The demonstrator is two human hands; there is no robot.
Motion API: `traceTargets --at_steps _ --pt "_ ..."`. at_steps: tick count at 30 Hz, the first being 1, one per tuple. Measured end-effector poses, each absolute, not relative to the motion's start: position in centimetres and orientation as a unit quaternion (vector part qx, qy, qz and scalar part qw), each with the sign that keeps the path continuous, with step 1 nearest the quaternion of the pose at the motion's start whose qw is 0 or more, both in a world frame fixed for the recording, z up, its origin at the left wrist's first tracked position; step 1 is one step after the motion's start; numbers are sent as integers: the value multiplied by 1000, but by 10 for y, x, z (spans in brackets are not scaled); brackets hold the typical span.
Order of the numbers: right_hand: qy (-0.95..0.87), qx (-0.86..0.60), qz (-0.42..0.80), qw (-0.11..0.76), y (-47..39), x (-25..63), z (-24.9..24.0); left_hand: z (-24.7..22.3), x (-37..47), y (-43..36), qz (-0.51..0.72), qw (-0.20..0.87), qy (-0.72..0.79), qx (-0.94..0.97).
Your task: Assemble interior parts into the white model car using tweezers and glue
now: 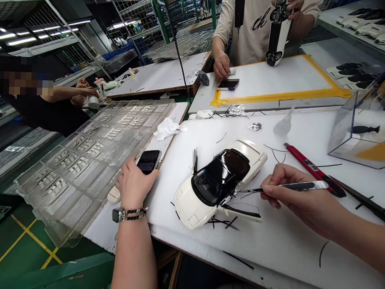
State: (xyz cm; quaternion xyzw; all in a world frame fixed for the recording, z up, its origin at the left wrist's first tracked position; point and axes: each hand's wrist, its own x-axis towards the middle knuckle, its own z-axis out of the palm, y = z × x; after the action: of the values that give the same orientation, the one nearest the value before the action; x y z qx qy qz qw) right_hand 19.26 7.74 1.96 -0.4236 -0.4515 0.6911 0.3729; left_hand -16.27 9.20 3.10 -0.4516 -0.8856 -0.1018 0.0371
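Observation:
A cream-white model car (190,199) with a glossy black roof sits on the white work surface, its doors swung out. My right hand (288,188) pinches a pair of tweezers (311,186), whose thin tips reach the car's side near the open door (243,213). At the table's left edge, my left hand (134,182) grips a smartphone (148,160), thumb on one side and fingers on the other. Some of those fingers are hidden behind the hand. Thin black strips (229,223) lie beside the car.
A red utility knife (308,163) and dark scissors (364,201) lie to the right, near a clear box (363,129). Clear trays of white parts (81,153) stand at left. Across the table, a co-worker (256,24) holds another model car (276,38); another person (39,97) works at left.

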Motion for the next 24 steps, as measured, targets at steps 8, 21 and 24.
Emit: traceTargets --at_steps 8,21,24 --pt "-465 -396 690 388 78 191 22 40 -155 85 -122 64 -852 -506" --pt "-538 -450 597 390 77 184 18 58 -49 46 -102 -14 -423 -900" --pt "-548 -452 588 387 76 182 19 54 -44 48 -84 -11 -435 -896"
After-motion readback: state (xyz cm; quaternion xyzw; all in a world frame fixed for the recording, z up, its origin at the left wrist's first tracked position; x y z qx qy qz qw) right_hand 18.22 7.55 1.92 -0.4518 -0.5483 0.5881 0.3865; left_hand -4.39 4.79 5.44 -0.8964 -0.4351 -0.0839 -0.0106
